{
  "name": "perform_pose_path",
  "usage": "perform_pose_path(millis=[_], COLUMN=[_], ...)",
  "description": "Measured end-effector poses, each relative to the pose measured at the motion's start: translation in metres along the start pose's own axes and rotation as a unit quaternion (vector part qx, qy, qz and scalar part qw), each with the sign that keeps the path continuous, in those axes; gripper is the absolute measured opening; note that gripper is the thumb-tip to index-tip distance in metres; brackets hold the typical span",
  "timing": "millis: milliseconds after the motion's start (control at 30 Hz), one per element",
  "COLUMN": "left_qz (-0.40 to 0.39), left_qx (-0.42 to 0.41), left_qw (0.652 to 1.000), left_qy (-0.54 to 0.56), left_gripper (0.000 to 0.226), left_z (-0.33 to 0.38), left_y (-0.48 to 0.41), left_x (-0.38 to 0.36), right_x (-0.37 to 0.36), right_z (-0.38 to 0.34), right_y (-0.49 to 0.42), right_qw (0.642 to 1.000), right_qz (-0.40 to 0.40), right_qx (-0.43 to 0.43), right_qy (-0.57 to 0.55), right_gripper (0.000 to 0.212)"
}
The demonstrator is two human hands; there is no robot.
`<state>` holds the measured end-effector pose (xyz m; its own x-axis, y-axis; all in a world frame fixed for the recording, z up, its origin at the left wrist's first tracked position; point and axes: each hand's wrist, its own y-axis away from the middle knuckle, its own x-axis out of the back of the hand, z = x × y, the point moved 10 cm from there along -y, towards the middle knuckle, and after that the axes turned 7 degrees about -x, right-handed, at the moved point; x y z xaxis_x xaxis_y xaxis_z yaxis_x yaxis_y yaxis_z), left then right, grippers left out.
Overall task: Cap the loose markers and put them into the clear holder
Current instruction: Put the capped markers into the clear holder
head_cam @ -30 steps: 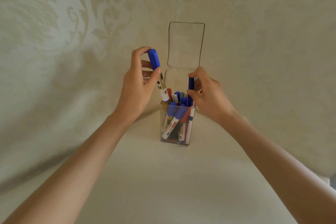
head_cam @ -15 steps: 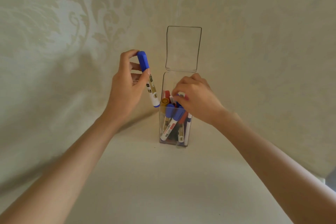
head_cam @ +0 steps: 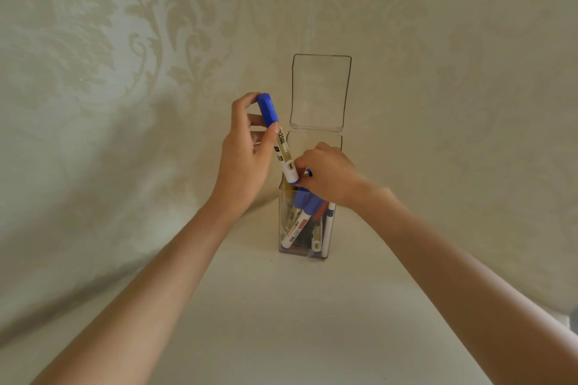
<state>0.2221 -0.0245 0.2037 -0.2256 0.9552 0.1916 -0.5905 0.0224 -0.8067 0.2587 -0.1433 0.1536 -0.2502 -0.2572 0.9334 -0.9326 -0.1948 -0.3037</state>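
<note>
We log the left hand [head_cam: 247, 159] at frame centre, thumb and curled fingers clamped on a marker [head_cam: 280, 142]. It has a faceted blue plastic cap on top and a glossy white cylindrical barrel with a gold and black label. The marker is held nearly upright, its lower end just above the holder's left rim. The clear holder [head_cam: 286, 197] is a tall, square-sided box of transparent hard plastic on the smooth, matte cream tabletop [head_cam: 281, 306]. Its flat, round-cornered hinged lid [head_cam: 320, 92] stands open behind. Capped markers [head_cam: 297, 226] crowd inside, tilted. The right hand [head_cam: 328, 175] covers the holder's mouth with its fingers curled down; a blue-white bit shows at its fingertips, and we cannot tell whether it is gripped. Behind is a damask-patterned beige wall [head_cam: 125, 40].
</note>
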Motion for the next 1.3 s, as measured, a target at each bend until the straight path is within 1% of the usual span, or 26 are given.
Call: perform_pose_path(millis=[100, 167, 233, 333, 400, 467, 533, 600, 633, 667, 700, 767, 800, 867, 933, 1000, 1033, 1100, 1133, 1167, 1233, 1300], left_qz=[-0.007, -0.021, -0.047, -0.105, -0.127, -0.12, -0.133, -0.168, -0.175, -0.18, -0.187, -0.2, -0.208, -0.232, -0.232, -0.194, -0.168, -0.118, -0.106, -0.101, -0.105, -0.129], left_qx=[-0.011, -0.003, 0.009, 0.015, -0.009, -0.042, -0.05, -0.064, -0.078, -0.098, -0.12, -0.152, -0.164, -0.162, -0.144, -0.111, -0.076, 0.025, 0.082, 0.131, 0.204, 0.234], left_qw=[1.0, 0.999, 0.997, 0.991, 0.985, 0.977, 0.967, 0.958, 0.957, 0.955, 0.951, 0.936, 0.928, 0.918, 0.925, 0.946, 0.962, 0.987, 0.989, 0.986, 0.971, 0.958], left_qy=[-0.022, -0.032, -0.056, -0.084, -0.114, -0.169, -0.213, -0.224, -0.217, -0.213, -0.216, -0.245, -0.264, -0.276, -0.263, -0.233, -0.202, -0.11, -0.064, -0.017, 0.069, 0.109], left_gripper=[0.04, 0.041, 0.042, 0.042, 0.038, 0.036, 0.036, 0.048, 0.055, 0.058, 0.055, 0.042, 0.036, 0.033, 0.033, 0.028, 0.028, 0.031, 0.035, 0.037, 0.045, 0.054], left_z=[-0.002, -0.008, -0.017, -0.03, -0.034, -0.036, -0.037, -0.034, -0.03, -0.026, -0.023, -0.019, -0.019, -0.025, -0.029, -0.027, -0.028, -0.038, -0.046, -0.053, -0.062, -0.06], left_y=[0.0, 0.003, 0.009, 0.026, 0.038, 0.044, 0.049, 0.054, 0.056, 0.056, 0.055, 0.054, 0.055, 0.06, 0.064, 0.056, 0.045, 0.015, -0.001, -0.016, -0.041, -0.054], left_x=[-0.005, -0.01, -0.017, -0.034, -0.04, -0.037, -0.035, -0.039, -0.039, -0.04, -0.041, -0.044, -0.046, -0.051, -0.051, -0.044, -0.04, -0.033, -0.033, -0.038, -0.053, -0.07], right_x=[-0.008, -0.01, -0.007, -0.007, -0.006, 0.001, 0.018, 0.039, 0.047, 0.052, 0.054, 0.051, 0.049, 0.046, 0.042, 0.042, 0.045, 0.057, 0.063, 0.068, 0.075, 0.079], right_z=[0.002, 0.003, 0.001, -0.004, -0.004, 0.0, 0.012, 0.032, 0.043, 0.054, 0.065, 0.08, 0.084, 0.089, 0.091, 0.093, 0.095, 0.1, 0.101, 0.101, 0.096, 0.091], right_y=[-0.001, 0.002, 0.006, 0.013, 0.017, 0.023, 0.032, 0.045, 0.052, 0.057, 0.061, 0.063, 0.063, 0.06, 0.055, 0.045, 0.038, 0.02, 0.009, -0.002, -0.02, -0.029], right_qw=[1.0, 0.999, 0.998, 0.992, 0.994, 0.995, 0.991, 0.976, 0.966, 0.957, 0.951, 0.946, 0.946, 0.945, 0.941, 0.929, 0.916, 0.872, 0.85, 0.836, 0.828, 0.828], right_qz=[-0.02, -0.017, 0.005, 0.024, 0.028, 0.053, 0.112, 0.196, 0.23, 0.25, 0.257, 0.244, 0.235, 0.22, 0.204, 0.186, 0.181, 0.177, 0.17, 0.158, 0.139, 0.139], right_qx=[-0.009, -0.003, 0.025, 0.07, 0.077, 0.076, 0.055, 0.013, -0.014, -0.045, -0.076, -0.119, -0.13, -0.143, -0.153, -0.167, -0.177, -0.197, -0.204, -0.21, -0.213, -0.206], right_qy=[0.012, 0.032, 0.063, 0.099, 0.071, 0.02, -0.04, -0.093, -0.115, -0.136, -0.155, -0.175, -0.18, -0.197, -0.224, -0.274, -0.312, -0.413, -0.456, -0.482, -0.5, -0.503], right_gripper=[0.021, 0.024, 0.029, 0.031, 0.032, 0.036, 0.043, 0.046, 0.045, 0.045, 0.045, 0.045, 0.045, 0.044, 0.042, 0.037, 0.034, 0.031, 0.032, 0.035, 0.039, 0.042])
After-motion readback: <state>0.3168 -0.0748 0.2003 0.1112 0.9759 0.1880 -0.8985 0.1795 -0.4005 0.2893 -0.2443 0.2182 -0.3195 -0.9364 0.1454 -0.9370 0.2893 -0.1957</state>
